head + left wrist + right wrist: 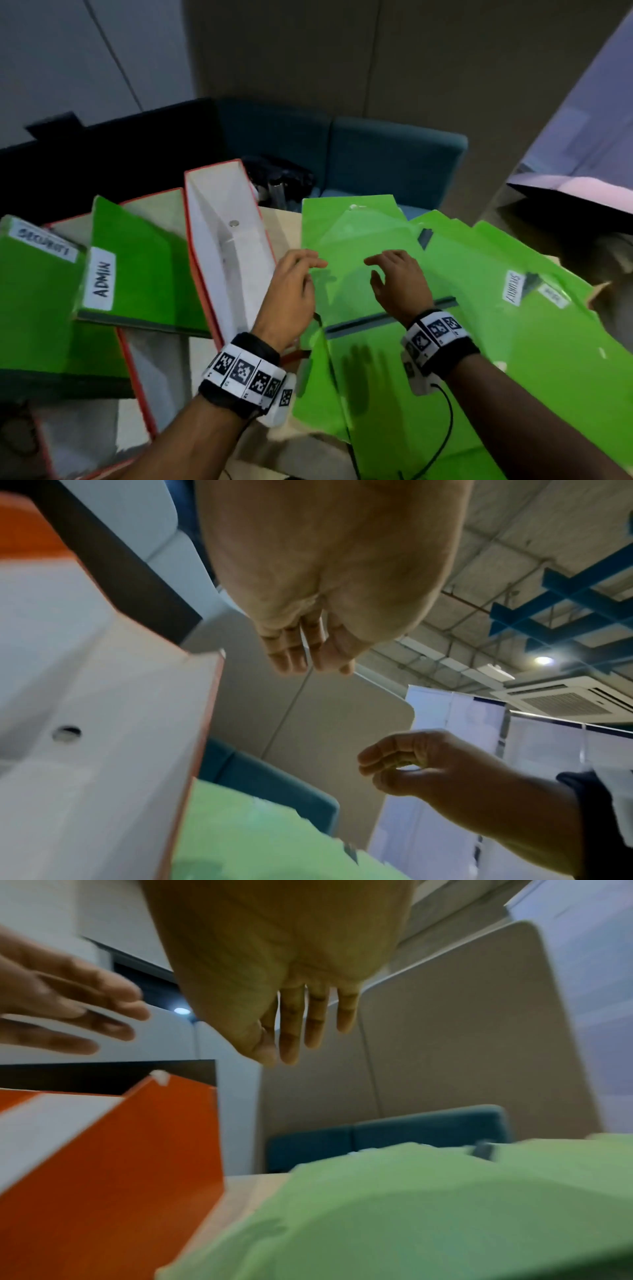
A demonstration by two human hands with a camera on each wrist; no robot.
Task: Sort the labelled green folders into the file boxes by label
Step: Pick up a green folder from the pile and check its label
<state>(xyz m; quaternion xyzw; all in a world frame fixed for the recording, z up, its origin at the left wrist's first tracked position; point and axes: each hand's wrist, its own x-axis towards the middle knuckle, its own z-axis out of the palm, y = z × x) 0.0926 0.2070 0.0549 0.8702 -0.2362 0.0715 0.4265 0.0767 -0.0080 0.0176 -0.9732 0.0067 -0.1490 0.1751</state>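
Several green folders [455, 308] lie fanned across the table's right half; one shows a SECURITY label [512, 287]. Both my hands hover just above the top folder [346, 240], holding nothing. My left hand [295, 274] is at its left edge with fingers stretched out, seen too in the left wrist view [308, 653]. My right hand [394, 274] is over its middle, fingers relaxed [298, 1031]. An empty orange file box [227, 246] stands to the left. Further left, an ADMIN folder [137, 260] and a SECURITY folder [41, 291] sit in other orange boxes.
A teal sofa [376, 157] stands behind the table. A dark bundle [277, 181] sits at the table's far edge. A black partition [102, 154] runs along the back left. The bare wooden tabletop [284, 222] shows between the empty box and the folders.
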